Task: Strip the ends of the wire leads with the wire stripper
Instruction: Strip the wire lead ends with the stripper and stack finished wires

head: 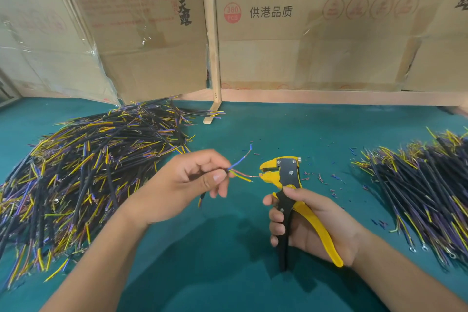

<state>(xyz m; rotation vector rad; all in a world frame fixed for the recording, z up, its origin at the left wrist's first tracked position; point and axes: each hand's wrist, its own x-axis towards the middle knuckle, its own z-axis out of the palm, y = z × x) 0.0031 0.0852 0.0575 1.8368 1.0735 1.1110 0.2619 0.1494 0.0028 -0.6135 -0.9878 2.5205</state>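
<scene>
Your forearms come up from six o'clock, and your right hand (pixel 304 220) wraps both handles of the wire stripper (pixel 286 185), held upright with its yellow nose turned to nine o'clock. Your left hand (pixel 187 185) pinches a cable (pixel 234 171) between thumb and forefinger, its three leads fanning toward three o'clock. The middle lead (pixel 250 175) runs nearly level, its long axis pointing straight at the tool, and its tip sits at or just inside the jaws; I cannot tell which. The blue lead (pixel 244 157) curls up toward one o'clock and the yellow lead (pixel 243 178) droops just under the nose, close enough, I judge, to get caught in the bite. On the tabletop (pixel 228 248), a big heap of cables (pixel 88 172) lies at nine o'clock, another pile (pixel 417 185) at three, with bits of insulation (pixel 326 180) scattered just beyond the tool.
</scene>
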